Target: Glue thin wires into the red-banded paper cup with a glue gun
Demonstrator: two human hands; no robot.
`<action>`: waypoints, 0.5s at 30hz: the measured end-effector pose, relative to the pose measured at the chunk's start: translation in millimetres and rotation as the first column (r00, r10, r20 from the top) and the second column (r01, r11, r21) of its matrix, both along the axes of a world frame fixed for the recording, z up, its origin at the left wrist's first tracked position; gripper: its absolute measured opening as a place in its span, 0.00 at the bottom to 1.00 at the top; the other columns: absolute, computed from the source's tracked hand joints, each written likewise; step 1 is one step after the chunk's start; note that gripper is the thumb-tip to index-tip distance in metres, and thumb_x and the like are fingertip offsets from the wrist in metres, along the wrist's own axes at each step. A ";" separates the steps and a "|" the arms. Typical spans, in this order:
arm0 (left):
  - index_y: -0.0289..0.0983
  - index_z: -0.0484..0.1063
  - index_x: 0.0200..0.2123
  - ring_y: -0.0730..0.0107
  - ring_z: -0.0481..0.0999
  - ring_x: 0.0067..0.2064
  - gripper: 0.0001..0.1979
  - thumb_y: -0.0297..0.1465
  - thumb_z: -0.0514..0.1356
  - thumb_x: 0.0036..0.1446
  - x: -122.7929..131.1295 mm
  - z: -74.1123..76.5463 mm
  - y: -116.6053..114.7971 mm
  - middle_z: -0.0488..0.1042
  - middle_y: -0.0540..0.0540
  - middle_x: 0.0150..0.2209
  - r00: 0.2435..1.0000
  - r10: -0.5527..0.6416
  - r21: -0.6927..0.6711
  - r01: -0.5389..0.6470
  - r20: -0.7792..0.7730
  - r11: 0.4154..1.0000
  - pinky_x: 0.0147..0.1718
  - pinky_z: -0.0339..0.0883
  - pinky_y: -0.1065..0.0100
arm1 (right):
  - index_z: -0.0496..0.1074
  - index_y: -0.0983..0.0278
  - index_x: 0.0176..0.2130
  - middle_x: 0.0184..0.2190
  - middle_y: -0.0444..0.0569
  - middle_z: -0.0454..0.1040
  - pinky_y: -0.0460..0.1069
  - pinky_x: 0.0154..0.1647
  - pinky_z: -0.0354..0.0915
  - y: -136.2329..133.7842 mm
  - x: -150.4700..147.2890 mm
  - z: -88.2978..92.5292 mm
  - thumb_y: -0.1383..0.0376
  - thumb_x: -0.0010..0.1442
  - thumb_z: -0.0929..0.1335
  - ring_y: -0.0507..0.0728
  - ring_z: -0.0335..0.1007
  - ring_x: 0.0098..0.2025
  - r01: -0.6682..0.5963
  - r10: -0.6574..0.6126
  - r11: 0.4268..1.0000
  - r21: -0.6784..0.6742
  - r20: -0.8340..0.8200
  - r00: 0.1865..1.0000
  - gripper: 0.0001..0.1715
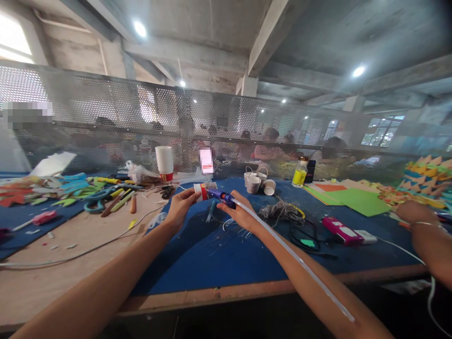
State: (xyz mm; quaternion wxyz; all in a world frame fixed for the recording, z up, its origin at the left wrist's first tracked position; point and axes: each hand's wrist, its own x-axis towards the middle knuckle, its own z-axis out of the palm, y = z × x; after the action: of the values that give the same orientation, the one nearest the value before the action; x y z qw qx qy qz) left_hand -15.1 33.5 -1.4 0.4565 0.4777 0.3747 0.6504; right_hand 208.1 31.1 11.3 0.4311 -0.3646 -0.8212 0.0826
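My left hand [181, 206] is closed on a small red-and-white paper cup [200, 191], tipped on its side above the blue table mat [183, 263]. In my right hand [240, 211] is a blue hot glue gun [221, 195], its nozzle end pointing left at the cup. A long clear glue stick [296, 260] sticks out of the gun's back and runs along my right forearm. Whether the nozzle touches the cup I cannot tell. Just beyond my hands stand several small cups with string handles [253, 182], one lying on its side.
A stack of paper cups [164, 162] stands back left, near scissors [97, 200] and cut paper pieces. To the right lie coiled cord [282, 212], a pink power strip [342, 230], green paper [367, 201] and a yellow-labelled bottle [300, 172]. Another person's hand [418, 216] reaches in at far right.
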 end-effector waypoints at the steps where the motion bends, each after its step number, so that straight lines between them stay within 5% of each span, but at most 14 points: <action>1: 0.34 0.79 0.39 0.66 0.77 0.30 0.22 0.41 0.72 0.42 0.0 0.0 0.1 0.81 0.45 0.32 1.000 -0.007 0.001 0.007 0.001 1.000 0.33 0.69 0.67 | 0.67 0.62 0.31 0.30 0.42 0.65 0.45 0.30 0.55 -0.5 -0.1 0.4 0.47 0.61 0.67 0.50 0.60 0.28 -0.005 0.005 1.000 0.001 -0.003 1.000 0.22; 15: 0.34 0.79 0.38 0.64 0.76 0.30 0.21 0.41 0.71 0.43 -3.4 -5.1 5.7 0.79 0.45 0.30 1.000 -0.003 0.027 0.004 -0.026 1.000 0.33 0.68 0.66 | 0.69 0.58 0.31 0.27 0.46 0.69 0.49 0.29 0.57 -4.0 -1.1 0.2 0.46 0.61 0.66 0.54 0.66 0.30 0.042 -0.042 0.999 0.019 0.008 0.999 0.19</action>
State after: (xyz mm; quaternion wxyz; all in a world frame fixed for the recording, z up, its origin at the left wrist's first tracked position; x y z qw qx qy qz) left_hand -18.5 39.2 -6.4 0.4464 0.4928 0.3710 0.6483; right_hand 207.0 27.1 11.5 0.4328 -0.3780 -0.8159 0.0645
